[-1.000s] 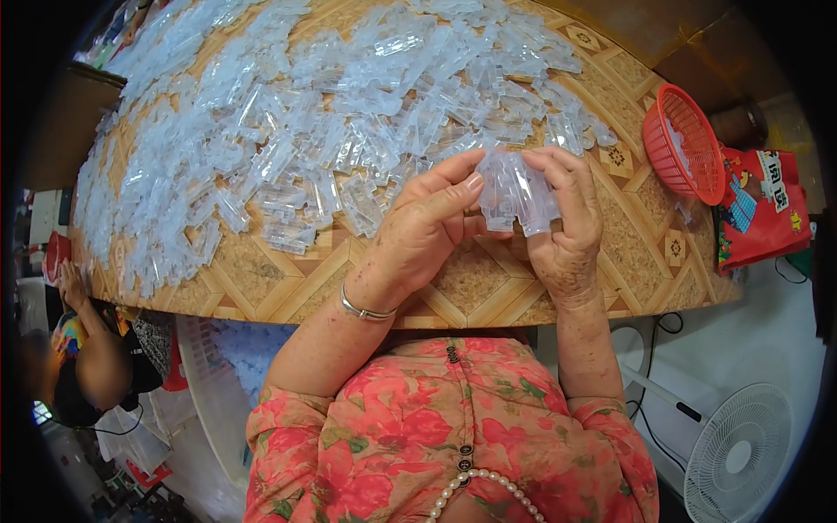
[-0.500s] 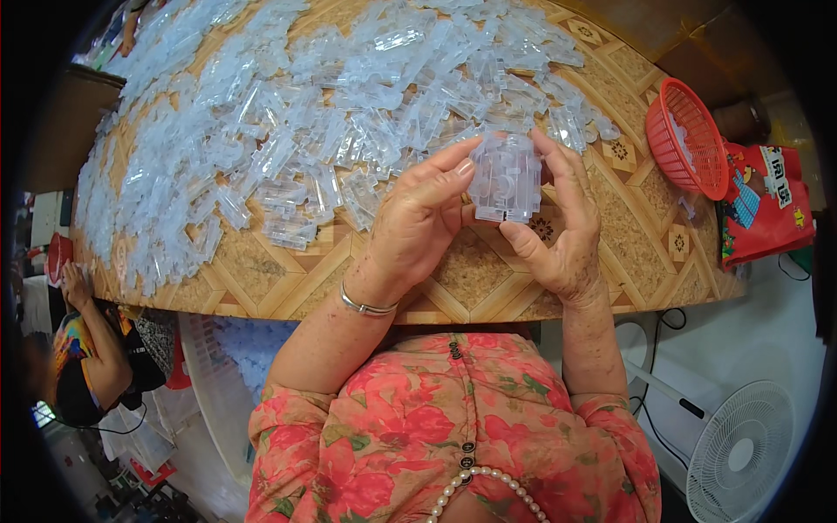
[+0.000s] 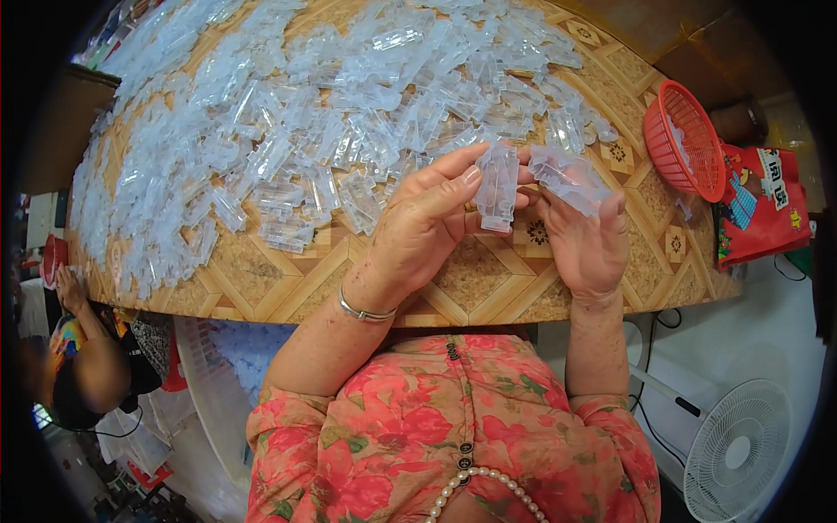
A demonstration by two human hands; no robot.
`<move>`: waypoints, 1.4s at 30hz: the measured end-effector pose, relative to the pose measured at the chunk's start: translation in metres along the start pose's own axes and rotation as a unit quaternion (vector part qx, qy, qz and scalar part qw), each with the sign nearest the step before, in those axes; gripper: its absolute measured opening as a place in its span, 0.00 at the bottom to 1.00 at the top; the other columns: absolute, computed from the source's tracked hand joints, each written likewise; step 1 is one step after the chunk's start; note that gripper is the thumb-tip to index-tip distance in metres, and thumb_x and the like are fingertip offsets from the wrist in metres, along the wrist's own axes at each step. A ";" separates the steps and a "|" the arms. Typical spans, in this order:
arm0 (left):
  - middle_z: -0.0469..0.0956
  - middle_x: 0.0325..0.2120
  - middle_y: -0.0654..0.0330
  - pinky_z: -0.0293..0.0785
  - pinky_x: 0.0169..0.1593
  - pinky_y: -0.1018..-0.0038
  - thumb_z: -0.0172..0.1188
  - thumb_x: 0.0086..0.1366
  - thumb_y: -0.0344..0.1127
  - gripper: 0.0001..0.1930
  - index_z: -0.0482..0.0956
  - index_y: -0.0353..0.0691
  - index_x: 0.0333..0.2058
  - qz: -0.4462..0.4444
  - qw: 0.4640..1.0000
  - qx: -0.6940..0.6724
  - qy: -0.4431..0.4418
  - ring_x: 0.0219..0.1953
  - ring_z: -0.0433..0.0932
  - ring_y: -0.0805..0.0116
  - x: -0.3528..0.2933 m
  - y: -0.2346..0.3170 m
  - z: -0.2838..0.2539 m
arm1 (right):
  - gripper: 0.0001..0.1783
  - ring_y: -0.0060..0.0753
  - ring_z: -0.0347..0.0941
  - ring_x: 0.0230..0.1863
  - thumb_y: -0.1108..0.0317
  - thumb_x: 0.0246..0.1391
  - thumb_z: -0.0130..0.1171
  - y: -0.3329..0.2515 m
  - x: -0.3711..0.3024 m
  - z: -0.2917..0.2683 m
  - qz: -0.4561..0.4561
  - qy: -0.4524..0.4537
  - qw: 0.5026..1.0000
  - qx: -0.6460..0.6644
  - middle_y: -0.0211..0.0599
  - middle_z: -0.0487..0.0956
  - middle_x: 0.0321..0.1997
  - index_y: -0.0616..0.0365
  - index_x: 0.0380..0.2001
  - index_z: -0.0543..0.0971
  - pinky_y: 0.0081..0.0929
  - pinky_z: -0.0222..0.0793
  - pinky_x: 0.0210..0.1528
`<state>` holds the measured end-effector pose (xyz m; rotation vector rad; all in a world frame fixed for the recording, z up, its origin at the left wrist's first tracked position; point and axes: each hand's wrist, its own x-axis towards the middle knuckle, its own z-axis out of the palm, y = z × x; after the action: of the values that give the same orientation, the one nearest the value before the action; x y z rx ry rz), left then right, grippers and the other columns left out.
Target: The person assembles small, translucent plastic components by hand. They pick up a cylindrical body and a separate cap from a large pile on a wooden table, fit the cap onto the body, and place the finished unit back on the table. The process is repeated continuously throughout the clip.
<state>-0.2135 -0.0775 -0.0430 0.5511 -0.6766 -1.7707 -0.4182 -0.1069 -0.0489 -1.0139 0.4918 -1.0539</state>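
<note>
A clear plastic piece (image 3: 497, 187), long and narrow, is pinched upright between the thumb and fingers of my left hand (image 3: 427, 209). My right hand (image 3: 586, 240) holds a second clear plastic part (image 3: 571, 179), tilted away to the right, its fingers behind it. A small gap parts the two pieces. Just beyond my hands a wide heap of similar clear plastic pieces (image 3: 349, 113) covers much of the wood-patterned table (image 3: 288, 275). The fingertips of my right hand are partly hidden by the part it holds.
A red plastic basket (image 3: 711, 179) with some clear bits inside sits at the table's right, beside a red bag (image 3: 763, 209). A white fan (image 3: 737, 449) stands lower right. At far left, another person's hand (image 3: 70, 288) rests near the table edge. A cardboard box (image 3: 70, 131) borders the left side.
The clear block held between both hands has come apart into two pieces. My right hand has moved right and turned its piece over, while my left hand stays nearly in place.
</note>
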 end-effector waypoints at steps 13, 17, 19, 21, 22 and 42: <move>0.81 0.51 0.46 0.84 0.44 0.70 0.52 0.75 0.36 0.24 0.69 0.27 0.64 -0.113 0.987 0.112 0.013 0.47 0.84 0.59 -0.005 -0.004 -0.001 | 0.27 0.31 0.81 0.48 0.53 0.75 0.43 -0.026 -0.020 -0.041 0.075 0.124 0.987 -0.067 0.44 0.81 0.53 0.66 0.59 0.73 0.25 0.80 0.42; 0.83 0.46 0.52 0.82 0.43 0.68 0.57 0.73 0.35 0.23 0.71 0.30 0.63 -0.110 0.937 0.331 -0.010 0.43 0.83 0.64 -0.006 -0.003 0.005 | 0.19 0.18 0.78 0.40 0.65 0.72 0.51 -0.032 -0.027 -0.041 0.135 0.147 0.956 -0.214 0.36 0.81 0.50 0.62 0.60 0.74 0.19 0.77 0.38; 0.84 0.40 0.52 0.80 0.43 0.67 0.62 0.68 0.32 0.23 0.73 0.32 0.60 0.029 0.847 0.528 -0.049 0.39 0.84 0.62 -0.006 -0.008 -0.001 | 0.19 0.16 0.76 0.39 0.70 0.70 0.53 -0.027 -0.027 -0.038 0.146 0.122 0.936 -0.297 0.33 0.81 0.49 0.59 0.61 0.74 0.18 0.75 0.37; 0.84 0.37 0.50 0.79 0.43 0.67 0.63 0.65 0.30 0.22 0.75 0.32 0.58 0.084 0.789 0.608 -0.031 0.39 0.84 0.58 -0.012 -0.011 -0.002 | 0.19 0.13 0.73 0.38 0.74 0.67 0.54 -0.024 -0.023 -0.026 0.153 0.104 0.913 -0.363 0.29 0.80 0.47 0.56 0.60 0.76 0.16 0.71 0.37; 0.84 0.36 0.49 0.79 0.44 0.67 0.63 0.64 0.29 0.22 0.76 0.32 0.56 0.110 0.756 0.645 -0.023 0.38 0.84 0.56 -0.015 -0.011 0.001 | 0.18 0.14 0.74 0.38 0.74 0.66 0.55 -0.025 -0.019 -0.022 0.146 0.093 0.907 -0.384 0.29 0.81 0.46 0.57 0.58 0.77 0.17 0.71 0.38; 0.84 0.33 0.49 0.79 0.41 0.58 0.63 0.60 0.28 0.10 0.81 0.38 0.42 0.179 0.728 0.658 0.076 0.37 0.83 0.47 -0.053 -0.006 -0.019 | 0.23 0.48 0.71 0.58 0.64 0.58 0.62 0.050 0.191 0.054 -0.208 -0.148 0.647 -0.718 0.41 0.79 0.57 0.52 0.57 0.79 0.40 0.68 0.62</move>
<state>-0.1901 -0.0288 -0.0598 1.3587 -1.7675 -0.6058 -0.2678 -0.2461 -0.0439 -2.7943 0.8576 -0.6928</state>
